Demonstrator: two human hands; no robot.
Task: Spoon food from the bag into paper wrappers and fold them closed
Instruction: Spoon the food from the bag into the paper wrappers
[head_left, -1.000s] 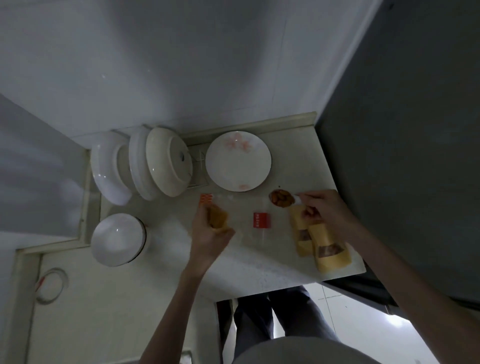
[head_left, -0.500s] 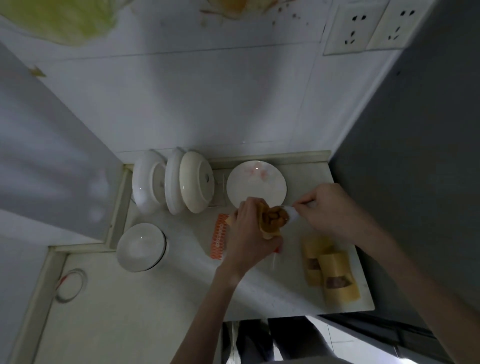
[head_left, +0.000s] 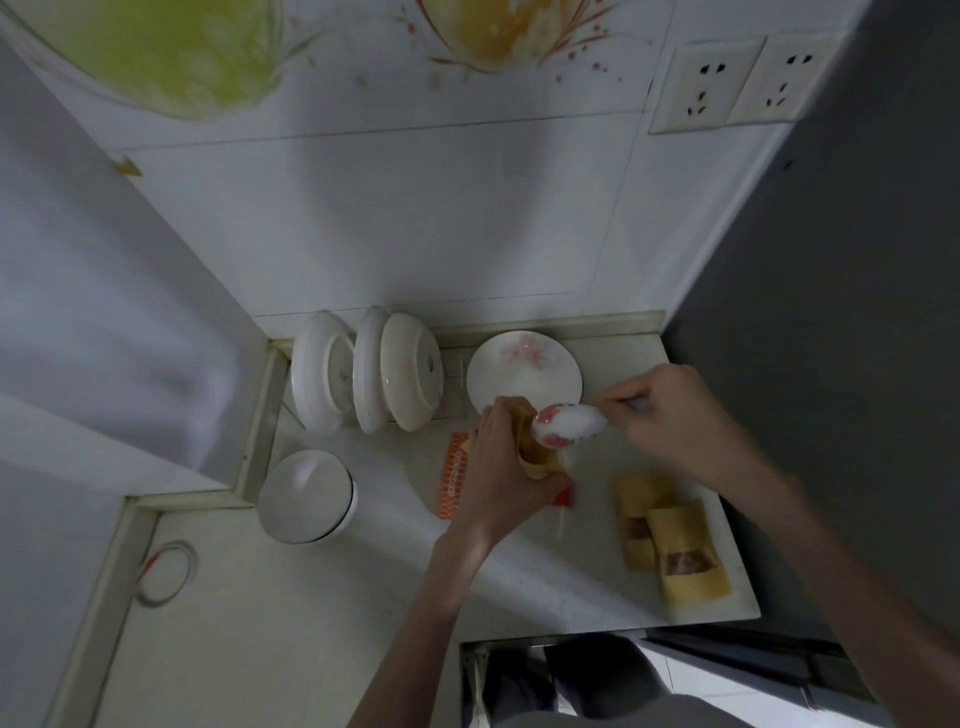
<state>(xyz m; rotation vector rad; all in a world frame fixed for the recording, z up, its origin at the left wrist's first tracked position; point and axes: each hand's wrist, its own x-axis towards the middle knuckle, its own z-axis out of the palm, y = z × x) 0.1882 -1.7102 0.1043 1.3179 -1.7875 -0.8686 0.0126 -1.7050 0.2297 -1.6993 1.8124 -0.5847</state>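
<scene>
We see the left hand (head_left: 498, 467) near the middle of the counter (head_left: 363, 597), its fingers curled round a tan paper wrapper (head_left: 535, 457) held upright. The right hand (head_left: 675, 415), at three o'clock from it, pinches the handle of a white spoon (head_left: 569, 423) with red marks, whose bowl lies tipped over the wrapper's mouth. Whether food sits in the bowl we cannot tell.

At twelve o'clock from the hands a white plate (head_left: 522, 374) with a pink pattern lies flat, partly covered by the spoon. At ten o'clock, white dishes (head_left: 363, 379) stand on edge in a rack. At eight o'clock a white bowl (head_left: 306, 493) sits upside down. Just left of the left wrist lies an orange patterned strip (head_left: 453, 483), and a small red piece (head_left: 565, 498) peeks out beneath the hand. At four o'clock two filled wrappers (head_left: 670, 545) lie overlapping near the counter's right edge. Wall sockets (head_left: 727, 83) sit at one o'clock.
</scene>
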